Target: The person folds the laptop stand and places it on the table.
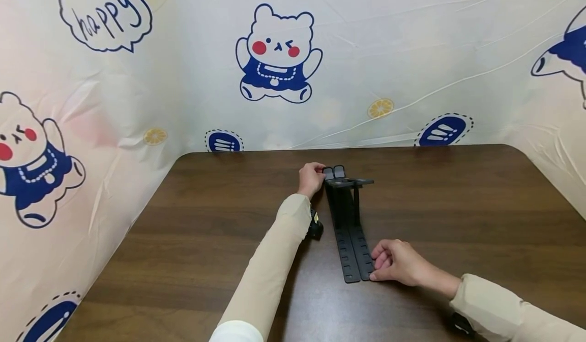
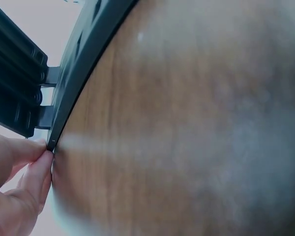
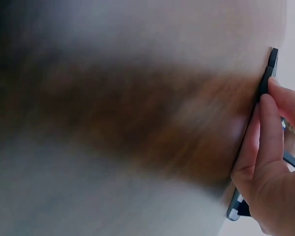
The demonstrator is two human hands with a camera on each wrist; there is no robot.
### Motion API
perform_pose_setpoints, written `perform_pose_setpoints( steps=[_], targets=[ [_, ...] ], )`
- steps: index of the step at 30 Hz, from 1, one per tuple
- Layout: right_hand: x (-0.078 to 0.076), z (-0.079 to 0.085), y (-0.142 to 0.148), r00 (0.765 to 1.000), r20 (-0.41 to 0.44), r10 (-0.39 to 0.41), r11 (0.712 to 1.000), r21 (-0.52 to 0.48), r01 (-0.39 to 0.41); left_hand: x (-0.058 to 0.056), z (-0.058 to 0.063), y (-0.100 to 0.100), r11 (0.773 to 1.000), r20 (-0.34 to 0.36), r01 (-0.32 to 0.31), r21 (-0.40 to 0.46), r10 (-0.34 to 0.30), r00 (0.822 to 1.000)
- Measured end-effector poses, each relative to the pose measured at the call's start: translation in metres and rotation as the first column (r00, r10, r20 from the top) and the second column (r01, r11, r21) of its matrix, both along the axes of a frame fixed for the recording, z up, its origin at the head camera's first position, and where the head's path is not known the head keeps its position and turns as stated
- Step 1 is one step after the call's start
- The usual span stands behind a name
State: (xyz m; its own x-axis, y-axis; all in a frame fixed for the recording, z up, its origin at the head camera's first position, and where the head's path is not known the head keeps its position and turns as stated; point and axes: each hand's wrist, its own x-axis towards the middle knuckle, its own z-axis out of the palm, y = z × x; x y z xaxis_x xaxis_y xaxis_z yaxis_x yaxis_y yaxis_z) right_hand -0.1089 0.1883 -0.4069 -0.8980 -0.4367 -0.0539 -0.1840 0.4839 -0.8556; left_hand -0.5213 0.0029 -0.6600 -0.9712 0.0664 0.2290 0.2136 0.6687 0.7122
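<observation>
A black folding laptop stand (image 1: 345, 253) lies lengthwise on the table, its two slotted strips side by side toward me. At its far end a flat support piece (image 1: 350, 182) is raised on a thin leg and juts right. My left hand (image 1: 311, 178) pinches the stand's far left corner; the left wrist view shows thumb and finger meeting on the thin dark edge (image 2: 83, 73). With my right hand (image 1: 400, 263) I hold the near right edge, thumb at the near corner and fingers bent along the side. In the right wrist view the fingertips (image 3: 268, 105) press against the stand's narrow edge.
The stand is on a dark brown wooden table (image 1: 220, 230) with rounded far corners. A pale curtain (image 1: 357, 52) printed with cartoon bears hangs behind and to the sides. Dark devices sit at both wrists, below light sleeves (image 1: 270, 260).
</observation>
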Motion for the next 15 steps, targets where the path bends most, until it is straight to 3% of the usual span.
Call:
perform_pose_setpoints(
  steps=[3, 4, 5, 6, 8, 9, 11, 13, 15],
  targets=[
    [0.0, -0.001, -0.002, 1.0, -0.006, -0.014, 1.0, 0.006, 0.014, 0.036, 0.041, 0.002, 1.0, 0.001, 0.003, 0.002, -0.003, 1.0],
    [0.001, -0.001, -0.003, 1.0, -0.009, -0.02, 1.0, 0.007, 0.02, 0.055, 0.064, 0.002, 1.0, -0.006, 0.001, 0.003, -0.001, 1.0],
    [0.001, -0.001, -0.004, 1.0, -0.011, -0.025, 1.0, 0.008, 0.025, 0.082, 0.096, 0.005, 1.0, 0.017, -0.016, -0.008, 0.017, 1.0],
    [0.001, -0.001, -0.004, 0.999, -0.014, -0.03, 1.0, 0.009, 0.03, 0.097, 0.116, 0.005, 1.0, 0.05, -0.005, -0.001, 0.005, 0.999],
    [0.002, -0.001, -0.005, 0.999, -0.016, -0.036, 0.999, 0.004, 0.037, 0.108, 0.129, 0.006, 1.0, 0.028, -0.004, 0.004, 0.004, 1.0],
    [0.002, -0.001, -0.005, 0.999, -0.015, -0.041, 0.999, 0.003, 0.041, 0.107, 0.128, 0.006, 1.0, 0.029, -0.002, 0.006, 0.002, 1.0],
    [0.003, -0.001, -0.006, 0.999, -0.014, -0.049, 0.999, -0.002, 0.049, 0.092, 0.112, 0.007, 1.0, 0.041, 0.003, 0.006, -0.004, 0.999],
    [0.003, -0.001, -0.006, 0.998, -0.014, -0.055, 0.998, -0.006, 0.055, 0.062, 0.073, 0.007, 1.0, -0.008, 0.014, 0.016, -0.014, 1.0],
    [0.003, -0.001, -0.006, 0.998, -0.015, -0.062, 0.998, -0.003, 0.062, 0.035, 0.041, 0.008, 1.0, 0.027, 0.023, 0.011, -0.023, 0.999]
  ],
)
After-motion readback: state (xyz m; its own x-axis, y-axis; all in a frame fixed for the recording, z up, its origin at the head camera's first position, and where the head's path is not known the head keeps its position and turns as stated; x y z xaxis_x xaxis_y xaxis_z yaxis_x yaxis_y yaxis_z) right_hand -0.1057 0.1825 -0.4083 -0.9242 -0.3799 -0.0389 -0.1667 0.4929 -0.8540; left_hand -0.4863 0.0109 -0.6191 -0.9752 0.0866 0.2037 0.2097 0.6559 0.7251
